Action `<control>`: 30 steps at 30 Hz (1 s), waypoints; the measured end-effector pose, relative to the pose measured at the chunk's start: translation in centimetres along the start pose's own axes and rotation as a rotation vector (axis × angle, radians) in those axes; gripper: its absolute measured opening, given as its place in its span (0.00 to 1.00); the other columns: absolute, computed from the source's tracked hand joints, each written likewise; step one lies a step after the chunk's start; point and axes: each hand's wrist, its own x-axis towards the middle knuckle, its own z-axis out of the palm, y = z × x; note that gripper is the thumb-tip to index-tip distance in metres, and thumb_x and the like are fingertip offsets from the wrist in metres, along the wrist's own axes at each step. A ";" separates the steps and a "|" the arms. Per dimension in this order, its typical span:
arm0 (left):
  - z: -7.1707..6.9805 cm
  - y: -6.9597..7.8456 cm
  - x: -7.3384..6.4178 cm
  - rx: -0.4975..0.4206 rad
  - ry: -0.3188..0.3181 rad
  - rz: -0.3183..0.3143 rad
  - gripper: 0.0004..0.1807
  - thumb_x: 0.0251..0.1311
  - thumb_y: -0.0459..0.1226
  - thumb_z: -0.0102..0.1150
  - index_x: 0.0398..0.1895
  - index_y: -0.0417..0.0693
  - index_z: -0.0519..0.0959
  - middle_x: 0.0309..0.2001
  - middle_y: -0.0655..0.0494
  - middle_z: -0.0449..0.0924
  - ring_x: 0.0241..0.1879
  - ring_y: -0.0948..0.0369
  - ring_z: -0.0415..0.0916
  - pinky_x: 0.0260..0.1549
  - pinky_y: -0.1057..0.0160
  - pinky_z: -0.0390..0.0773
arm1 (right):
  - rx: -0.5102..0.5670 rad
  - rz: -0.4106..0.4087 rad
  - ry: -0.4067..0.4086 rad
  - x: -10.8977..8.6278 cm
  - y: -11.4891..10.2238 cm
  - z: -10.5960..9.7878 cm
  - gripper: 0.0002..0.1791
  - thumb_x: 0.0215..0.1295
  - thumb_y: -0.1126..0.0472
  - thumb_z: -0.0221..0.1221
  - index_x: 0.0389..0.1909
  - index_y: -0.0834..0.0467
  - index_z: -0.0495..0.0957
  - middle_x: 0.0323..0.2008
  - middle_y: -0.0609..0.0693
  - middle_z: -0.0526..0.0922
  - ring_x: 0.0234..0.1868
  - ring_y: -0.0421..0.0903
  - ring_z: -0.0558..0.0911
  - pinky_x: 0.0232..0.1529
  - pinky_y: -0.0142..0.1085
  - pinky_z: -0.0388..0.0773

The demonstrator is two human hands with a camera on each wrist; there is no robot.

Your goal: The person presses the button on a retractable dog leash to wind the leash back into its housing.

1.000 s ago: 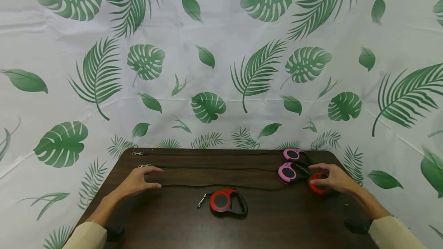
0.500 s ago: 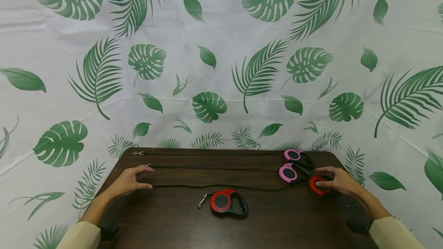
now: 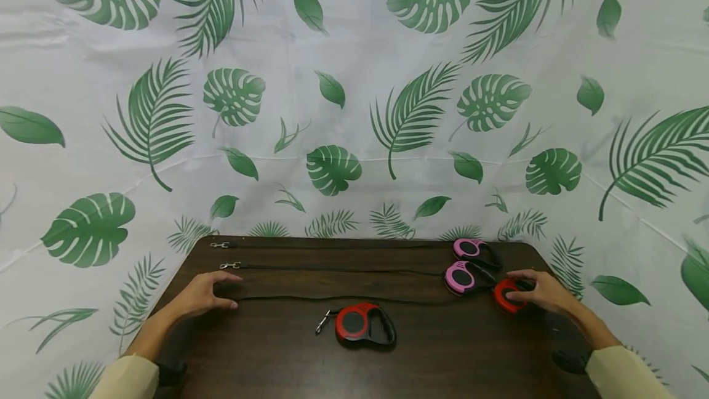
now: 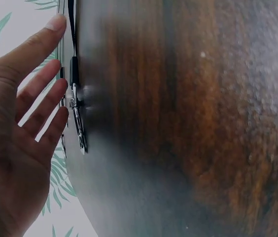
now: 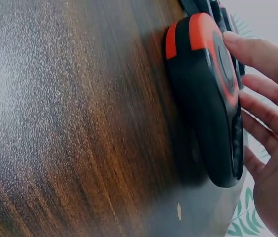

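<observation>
My left hand [image 3: 202, 293] hovers above the dark table's left side, thumb and fingers spread with nothing between them. Beside its fingers in the left wrist view is a metal snap clasp [image 4: 78, 121] on a black cord. At the right, a red and black retractable dog leash [image 3: 506, 296] lies on the table, its cord [image 3: 332, 297] stretched left toward my left hand. My right hand [image 3: 538, 291] is over that leash, fingers loosely extended. In the right wrist view its thumb tip overlaps the red case's edge, the other fingers partly behind the black handle.
Two pink retractable leashes [image 3: 460, 277] lie farther back, their cords drawn out leftward to metal clasps [image 3: 230, 265]. Another red retractable leash [image 3: 352, 323] sits front centre, clasp close to its case. A leaf-print cloth [image 3: 332, 103] hangs behind the wooden table [image 3: 310, 374].
My left hand has drawn back leftward, uncovering the clasp on the middle cord. The right hand has shifted slightly right and down over the red leash. The leashes stay put.
</observation>
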 end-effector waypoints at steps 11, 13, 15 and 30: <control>-0.3 -0.8 0.1 -0.026 -0.063 -0.012 0.27 0.48 0.38 0.85 0.52 0.38 0.86 0.49 0.45 0.89 0.49 0.44 0.85 0.48 0.46 0.84 | 0.009 0.082 -0.020 -0.2 0.3 0.2 0.38 0.62 0.44 0.74 0.64 0.67 0.79 0.62 0.77 0.78 0.62 0.77 0.76 0.57 0.71 0.74; -0.4 -0.9 0.0 -0.024 -0.060 -0.006 0.25 0.49 0.37 0.84 0.50 0.38 0.87 0.46 0.46 0.89 0.46 0.47 0.85 0.46 0.48 0.84 | 0.010 0.089 -0.031 -0.1 0.4 0.2 0.39 0.63 0.44 0.74 0.65 0.67 0.78 0.62 0.77 0.77 0.62 0.77 0.75 0.57 0.70 0.74; -0.4 -0.9 -0.1 -0.026 -0.048 0.004 0.22 0.50 0.36 0.83 0.48 0.38 0.87 0.44 0.48 0.88 0.44 0.50 0.85 0.44 0.50 0.84 | 0.015 0.094 -0.042 0.1 0.5 0.2 0.40 0.63 0.44 0.74 0.66 0.68 0.78 0.63 0.77 0.77 0.63 0.77 0.75 0.57 0.70 0.74; 0.2 -2.2 -0.3 -0.049 0.005 0.034 0.13 0.52 0.33 0.81 0.40 0.42 0.89 0.35 0.58 0.86 0.35 0.68 0.78 0.36 0.61 0.80 | 0.040 0.130 -0.082 0.3 0.7 -0.1 0.42 0.62 0.45 0.75 0.67 0.70 0.76 0.63 0.77 0.77 0.62 0.75 0.76 0.59 0.68 0.74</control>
